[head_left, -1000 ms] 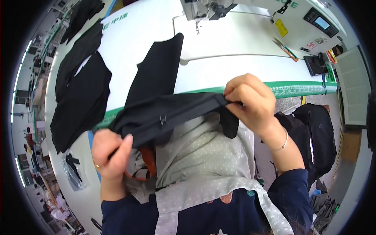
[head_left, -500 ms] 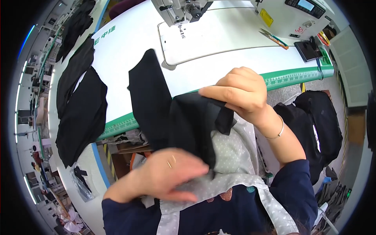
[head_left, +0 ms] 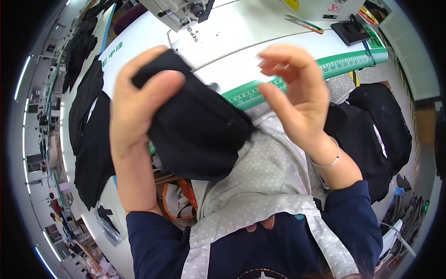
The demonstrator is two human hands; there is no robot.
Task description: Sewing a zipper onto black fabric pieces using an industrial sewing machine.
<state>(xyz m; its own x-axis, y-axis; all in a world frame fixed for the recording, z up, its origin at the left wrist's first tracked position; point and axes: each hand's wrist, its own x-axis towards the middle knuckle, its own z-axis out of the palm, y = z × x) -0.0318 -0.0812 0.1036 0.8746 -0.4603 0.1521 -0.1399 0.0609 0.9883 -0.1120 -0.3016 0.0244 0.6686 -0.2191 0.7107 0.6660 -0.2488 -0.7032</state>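
While the left hand (head_left: pixel 139 100) grips a folded piece of soft black fabric (head_left: pixel 200 121) by its upper end, the right hand (head_left: pixel 299 90) hangs open beside it, apart from the cloth, at a sewing station. The fabric slants through the air above the near edge of the white worktop (head_left: pixel 232 74), its lower end over the pale grey dotted apron (head_left: pixel 269 162) at the person's lap. With only one hand bearing it, the likeliest mishap looks to be a slip: a loosened left thumb could let the layers slide apart or drop into the lap, and the unsupported lower end could twist or crease. A wide sweep across the worktop might also snag the cloth on the slim snips with orange and teal handles (head_left: pixel 304 24), whose blades point leftward, though they lie well apart from it. The left thumb presses flat on the fabric's near face, with the other fingers wrapped behind its upper edge and partly hidden, so the cloth is pinched between them. The right fingers are loosely curled and spread, the thumb well away from them, with nothing visible in the gap; motion blur softens their tips, just above the green ruler-marked strip (head_left: pixel 346 66).
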